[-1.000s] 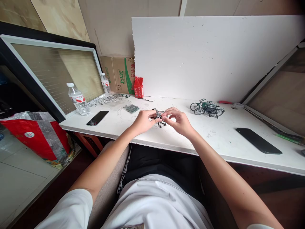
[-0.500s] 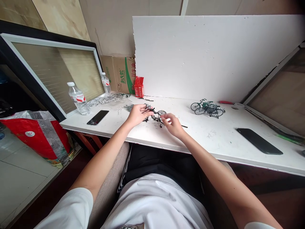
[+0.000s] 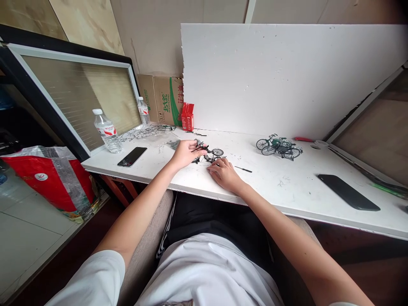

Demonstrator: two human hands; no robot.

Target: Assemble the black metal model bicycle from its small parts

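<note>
My left hand [image 3: 186,154] is closed on a small dark model part, its fingers pinched around thin black pieces. Just right of those fingers is a small spoked wheel [image 3: 218,151] of a model bicycle. My right hand [image 3: 225,173] rests low on the white table, below that wheel, its fingers bent together at the tabletop; what they hold, if anything, is hidden. A thin black tool [image 3: 244,169] lies right of my right hand. Finished-looking model bicycles [image 3: 279,147] stand farther right.
On the left are a phone [image 3: 132,156], a water bottle [image 3: 108,131] and black part frames [image 3: 149,131]. A red box [image 3: 188,117] stands at the back by a white board [image 3: 280,80]. A black case [image 3: 348,192] lies at the right.
My right hand has moved down and slightly left, from beside the small wheel to the tabletop below it, its fingers now lower. My left hand keeps its pinch.
</note>
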